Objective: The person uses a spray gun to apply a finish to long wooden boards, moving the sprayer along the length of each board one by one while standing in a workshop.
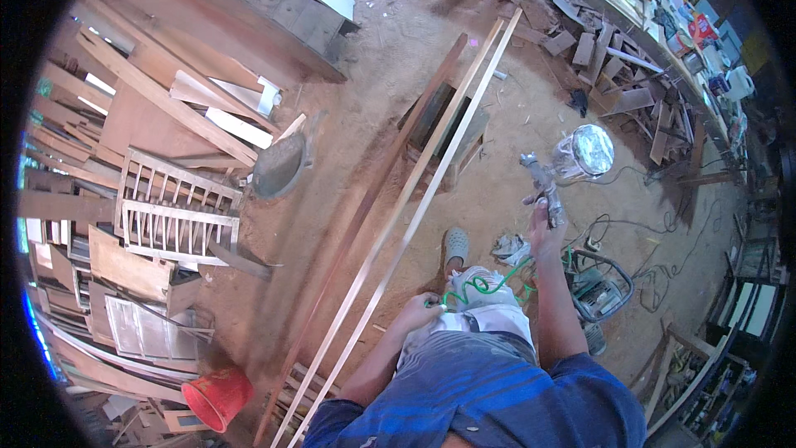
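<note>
My right hand (pixel 545 228) is closed round the handle of a paint-smeared spray gun (pixel 541 178), raised in front of me. A green coiled air hose (pixel 479 285) runs in loops across my lap between both arms. My left hand (pixel 421 312) is pinched on the hose at its left end, close to my waist. Left of me, two long pale wood strips (pixel 432 180) and a reddish-brown strip (pixel 393 152) lie side by side on a low wooden support (pixel 468 145). Just beyond the spray gun stands a bucket (pixel 587 152) with a whitish, shiny top.
An air compressor (pixel 604 289) with a tubular frame stands at my right, cables on the dirt floor around it. Wood offcuts (pixel 613 75) are heaped under a bench at the far right. Leftward are stacked boards (pixel 137 116), a slatted frame (pixel 178 211) and a red bucket (pixel 217 398).
</note>
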